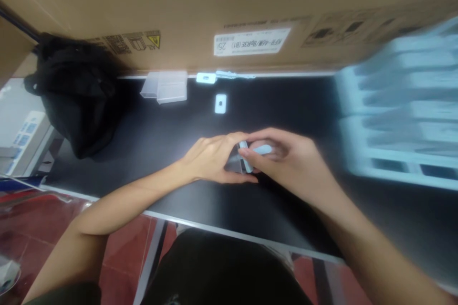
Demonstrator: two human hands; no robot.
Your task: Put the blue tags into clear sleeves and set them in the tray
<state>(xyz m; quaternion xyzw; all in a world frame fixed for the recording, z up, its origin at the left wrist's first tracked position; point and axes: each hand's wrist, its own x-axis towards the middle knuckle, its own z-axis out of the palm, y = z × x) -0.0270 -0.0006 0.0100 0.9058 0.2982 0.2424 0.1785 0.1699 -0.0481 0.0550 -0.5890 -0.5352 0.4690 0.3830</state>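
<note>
Both my hands meet over the middle of a black table [150, 138]. My left hand [211, 157] and my right hand [286, 162] are closed together around a small pale blue-white plastic part [246, 154]. Fingers pinch it from both sides, and much of it is hidden. Beyond the hands, a small white rectangular piece [220, 103] lies flat on the table. Another similar piece [206, 78] sits at the table's far edge.
A large cardboard box [229, 9] with a white label stands along the back. A clear plastic packet [165, 86] lies by it. A black bag [77, 99] rests at the left. Blurred stacked pale blue trays [400, 104] fill the right side.
</note>
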